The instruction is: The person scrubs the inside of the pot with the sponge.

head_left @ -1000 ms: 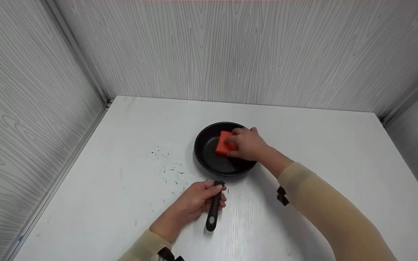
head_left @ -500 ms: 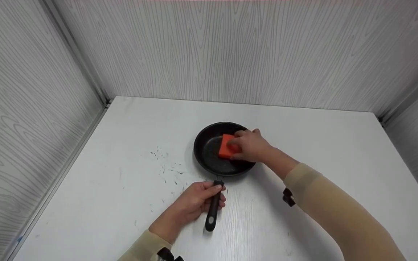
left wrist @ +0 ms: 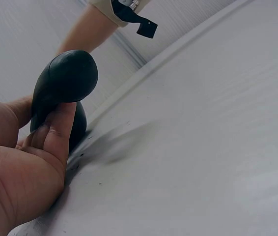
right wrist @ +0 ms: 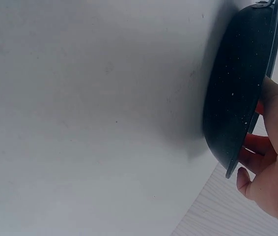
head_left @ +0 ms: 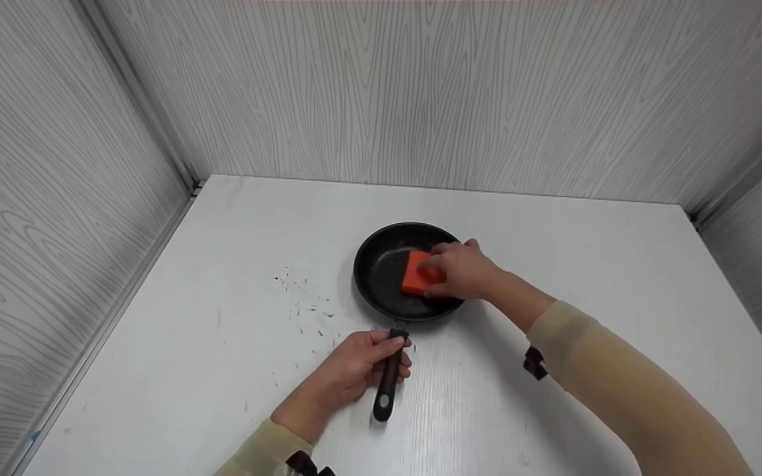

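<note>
A black frying pan (head_left: 381,277) is at the middle of the white table, its handle (head_left: 385,396) pointing toward me. My left hand (head_left: 361,367) grips that handle close to the pan, thumb on top and fingers underneath. In the left wrist view the rounded handle end (left wrist: 72,76) juts out past the left hand (left wrist: 26,162). Inside the pan, my right hand (head_left: 464,270) holds an orange-red sponge (head_left: 414,274) against the right part of the bottom. From the right wrist view, the pan's speckled outer wall (right wrist: 232,93) hides most of the sponge, and the right hand (right wrist: 276,157) reaches over the rim.
Dark specks and scuffs (head_left: 315,311) mark the white table (head_left: 586,264) left of the pan. Pale wood-grain panels (head_left: 387,92) stand behind the table and at both sides.
My right hand and the sponge have slid a little to the right and toward me across the pan's bottom. The left hand and the pan have hardly moved.
</note>
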Tool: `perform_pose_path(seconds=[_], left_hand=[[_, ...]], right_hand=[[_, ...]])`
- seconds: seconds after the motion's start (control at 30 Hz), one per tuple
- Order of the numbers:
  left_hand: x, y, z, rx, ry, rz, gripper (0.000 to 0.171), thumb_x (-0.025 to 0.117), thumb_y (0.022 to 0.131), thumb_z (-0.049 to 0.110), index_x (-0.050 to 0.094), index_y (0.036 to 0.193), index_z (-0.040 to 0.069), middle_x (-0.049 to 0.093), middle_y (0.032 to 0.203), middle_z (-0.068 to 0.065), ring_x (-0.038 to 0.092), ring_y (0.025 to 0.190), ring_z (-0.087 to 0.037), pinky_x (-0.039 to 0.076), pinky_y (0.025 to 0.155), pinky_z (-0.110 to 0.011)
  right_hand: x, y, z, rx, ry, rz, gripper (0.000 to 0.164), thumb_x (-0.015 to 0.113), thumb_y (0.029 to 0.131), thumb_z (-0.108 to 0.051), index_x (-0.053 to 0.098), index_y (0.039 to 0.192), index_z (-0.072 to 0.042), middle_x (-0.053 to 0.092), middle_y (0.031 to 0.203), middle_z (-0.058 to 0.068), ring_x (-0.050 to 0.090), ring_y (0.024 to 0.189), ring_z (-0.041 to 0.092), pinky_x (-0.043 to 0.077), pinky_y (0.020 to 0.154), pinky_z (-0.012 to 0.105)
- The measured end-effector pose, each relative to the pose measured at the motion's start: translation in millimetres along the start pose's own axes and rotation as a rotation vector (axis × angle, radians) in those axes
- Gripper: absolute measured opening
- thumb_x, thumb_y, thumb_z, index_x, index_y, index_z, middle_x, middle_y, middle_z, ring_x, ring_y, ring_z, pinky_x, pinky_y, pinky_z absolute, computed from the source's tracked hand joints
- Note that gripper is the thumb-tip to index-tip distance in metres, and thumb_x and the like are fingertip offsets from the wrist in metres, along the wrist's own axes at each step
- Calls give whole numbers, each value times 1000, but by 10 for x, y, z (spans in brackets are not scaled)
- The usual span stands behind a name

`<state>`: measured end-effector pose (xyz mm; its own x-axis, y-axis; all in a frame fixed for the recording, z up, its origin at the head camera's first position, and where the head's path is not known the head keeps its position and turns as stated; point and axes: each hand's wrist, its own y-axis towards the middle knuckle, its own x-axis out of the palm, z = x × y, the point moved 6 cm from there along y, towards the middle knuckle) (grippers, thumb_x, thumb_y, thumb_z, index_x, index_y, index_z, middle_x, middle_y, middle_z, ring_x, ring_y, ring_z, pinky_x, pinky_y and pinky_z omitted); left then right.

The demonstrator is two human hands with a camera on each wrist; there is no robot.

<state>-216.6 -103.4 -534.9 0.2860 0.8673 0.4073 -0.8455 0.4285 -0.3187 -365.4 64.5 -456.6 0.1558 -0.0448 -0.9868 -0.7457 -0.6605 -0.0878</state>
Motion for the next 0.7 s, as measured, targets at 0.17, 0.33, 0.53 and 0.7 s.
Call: perform_pose_path(seconds=[0.17, 0.33, 0.53, 0.7], left_hand=[[-2, -4, 3, 0, 5, 4, 37, 72, 104, 22, 69, 123, -9, 74, 91, -12, 75, 80, -18, 64, 80, -36], [-7, -1, 7, -2, 11, 10, 36, 72, 104, 22, 69, 123, -9, 75, 91, -12, 75, 81, -18, 64, 81, -37], [-5, 0, 10, -2, 13, 11, 35, 72, 104, 21, 69, 122, -9, 74, 90, -11, 75, 80, -18, 64, 80, -36], [9, -2, 9, 8, 6, -4, 36, 71, 104, 19, 67, 123, -12, 74, 90, -11, 75, 79, -17, 64, 79, -35]], right_hand=[[22, -31, 1, 1, 35, -11, 53, 82, 93, -47, 72, 136, -18, 65, 139, 17, 61, 130, 32, 40, 101, 59], [34, -73, 4, 12, 73, -14, 53, 83, 93, -46, 72, 136, -18, 64, 140, 16, 60, 131, 31, 38, 108, 64], [55, -104, -7, 2, 115, -14, 53, 83, 93, -46, 73, 136, -18, 64, 141, 15, 59, 132, 32, 33, 115, 72], [44, -133, -66, -31, 147, -9, 51, 84, 92, -44, 74, 133, -16, 65, 139, 16, 61, 129, 33, 46, 112, 55]])
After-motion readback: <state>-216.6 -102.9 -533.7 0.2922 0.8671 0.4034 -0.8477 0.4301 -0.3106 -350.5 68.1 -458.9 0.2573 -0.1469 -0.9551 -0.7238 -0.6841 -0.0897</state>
